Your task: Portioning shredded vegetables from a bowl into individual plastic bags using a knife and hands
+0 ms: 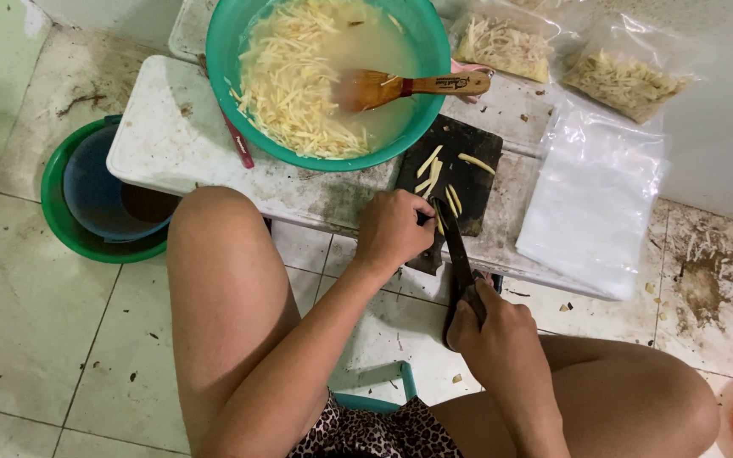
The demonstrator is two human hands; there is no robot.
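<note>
Looking down from the head camera, we record the left hand (394, 229) resting at the near edge of a small dark cutting board (451, 174), fingers curled down onto pale vegetable strips (439, 222) that are largely hidden beneath them, so we cannot tell how much they pin. The right hand (492, 326) is clenched around the dark handle of a knife (457, 246), its blade lying along the board's near edge just beside the left fingertips. Further cut strips (431, 163) lie loose on the board. The board sits on a worn white low table (171, 136) over a tiled floor. Behind the board stands a teal basin (231, 51) of cloudy water and shredded strips, with a wooden spoon (409, 86) resting in it. To the right lie a stack of clear plastic bags (591, 203) and two filled bags (625, 80). A green bucket (61, 220) stands left of the table.
</note>
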